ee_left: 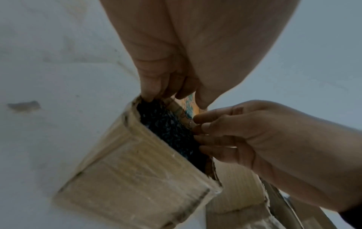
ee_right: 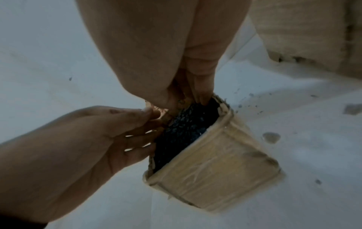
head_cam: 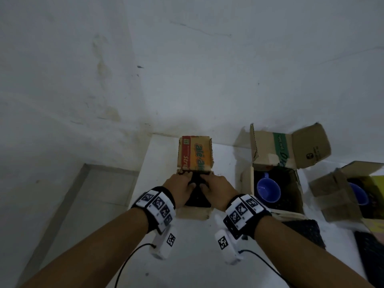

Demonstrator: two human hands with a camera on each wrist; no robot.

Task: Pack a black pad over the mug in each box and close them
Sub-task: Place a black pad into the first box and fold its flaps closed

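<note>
Black pad (head_cam: 197, 196) is seen lying in the top of the small cardboard box (head_cam: 195, 213) at the left of the white table (head_cam: 187, 256), filling its opening; the mug under it is not visible. Both hands are set side by side on the pad, thumbs nearly touching. Left hand (head_cam: 182, 188) is pressed down on the pad's far left part, fingertips (ee_left: 149, 96) tucked at the box's far corner, fingers bent downward. Right hand (head_cam: 216, 188) is pressed on the pad's far right part, fingers (ee_right: 199, 96) pushed in at the box edge. Whether either hand pinches the pad or only pushes it cannot be told. The box's printed orange lid flap (head_cam: 195, 154) is stood up behind the hands. To the right, a second open box (head_cam: 278, 210) is shown with a blue mug (head_cam: 269, 189) uncovered inside, flaps up. Further right, a third open box (head_cam: 336, 196) with another blue mug (head_cam: 358, 193) is partly seen. Two more black pads (head_cam: 307, 231) are lain on the table near the right edge.
</note>
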